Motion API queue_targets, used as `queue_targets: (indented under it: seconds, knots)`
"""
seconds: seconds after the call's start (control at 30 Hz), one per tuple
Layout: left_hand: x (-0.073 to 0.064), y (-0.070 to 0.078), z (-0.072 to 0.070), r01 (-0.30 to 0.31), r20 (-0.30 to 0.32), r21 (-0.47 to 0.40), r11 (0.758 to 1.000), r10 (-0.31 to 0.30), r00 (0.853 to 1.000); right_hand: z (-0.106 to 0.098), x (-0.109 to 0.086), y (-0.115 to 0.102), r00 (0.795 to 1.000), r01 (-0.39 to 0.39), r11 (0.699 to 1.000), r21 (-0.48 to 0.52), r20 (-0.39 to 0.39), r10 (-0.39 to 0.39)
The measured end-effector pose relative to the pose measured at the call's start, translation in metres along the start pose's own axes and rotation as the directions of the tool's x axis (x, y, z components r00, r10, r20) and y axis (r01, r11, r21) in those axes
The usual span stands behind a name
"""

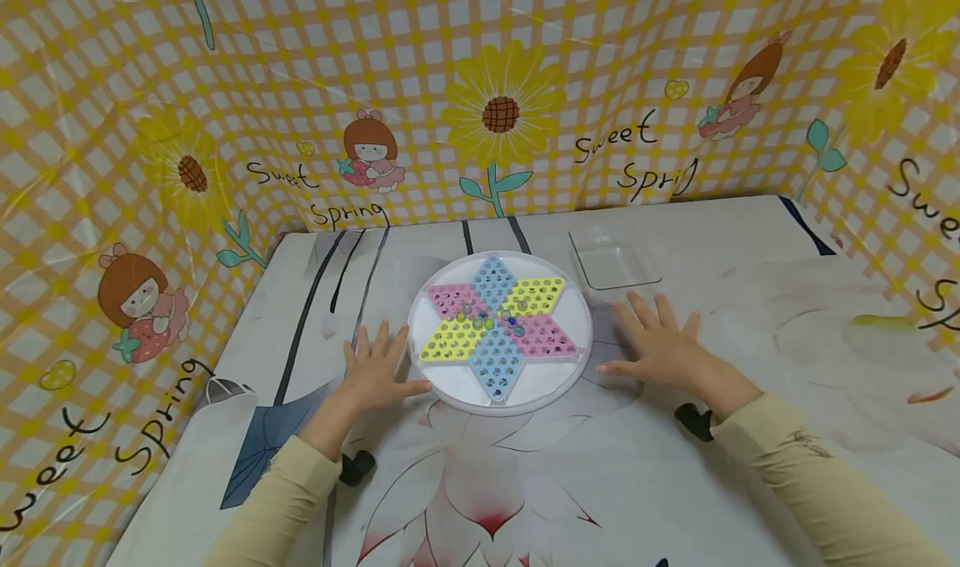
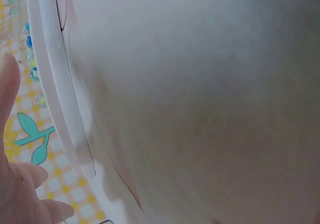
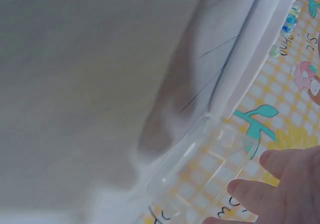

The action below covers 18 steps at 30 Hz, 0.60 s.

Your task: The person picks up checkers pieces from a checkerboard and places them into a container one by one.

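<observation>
A round white Chinese checkers board point(image 1: 450, 385) with a star of pink, yellow and blue points lies on the table. Several glass marbles point(image 1: 487, 323) sit grouped around the star's middle. My left hand point(image 1: 375, 375) is at the board's left edge, fingers spread and holding nothing; whether the thumb touches the rim I cannot tell. To the right of the board, apart from it, my right hand point(image 1: 663, 346) has its fingers spread too and holds nothing. In the right wrist view the fingers point(image 3: 252, 194) show near a clear plastic box.
The clear rectangular box point(image 1: 615, 258) stands behind the board to the right. A checked cloth point(image 1: 420, 58) with sunflowers hangs at the back and sides. The table cover point(image 1: 480, 484) has a flower print. A folded-looking white and grey patch point(image 1: 225, 392) lies at the left edge.
</observation>
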<state>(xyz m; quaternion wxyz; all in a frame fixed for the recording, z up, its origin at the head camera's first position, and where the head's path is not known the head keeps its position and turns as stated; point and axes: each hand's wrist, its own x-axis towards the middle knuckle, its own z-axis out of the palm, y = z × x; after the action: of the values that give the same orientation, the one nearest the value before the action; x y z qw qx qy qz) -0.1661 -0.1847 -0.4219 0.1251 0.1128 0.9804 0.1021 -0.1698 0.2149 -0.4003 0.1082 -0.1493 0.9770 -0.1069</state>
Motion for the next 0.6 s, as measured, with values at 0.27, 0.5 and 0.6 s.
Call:
queue_targets:
  seconds: [0.27, 0.5, 0.6]
  knots:
    - [0.006, 0.008, 0.003, -0.022, 0.053, 0.012, 1.0, 0.022, 0.998, -0.002, 0.014, -0.023, 0.992, 0.113, 0.992, 0.047, -0.066, -0.11]
    - [0.01, 0.014, 0.006, -0.016, 0.081, -0.014, 1.0, 0.017, 0.997, -0.003, 0.036, -0.044, 0.98, 0.169, 0.976, 0.136, -0.128, -0.151]
    - [0.01, 0.016, 0.006, -0.017, 0.076, -0.007, 1.0, 0.017, 0.997, -0.001, 0.046, -0.05, 0.98, 0.178, 0.967, 0.18, -0.122, -0.157]
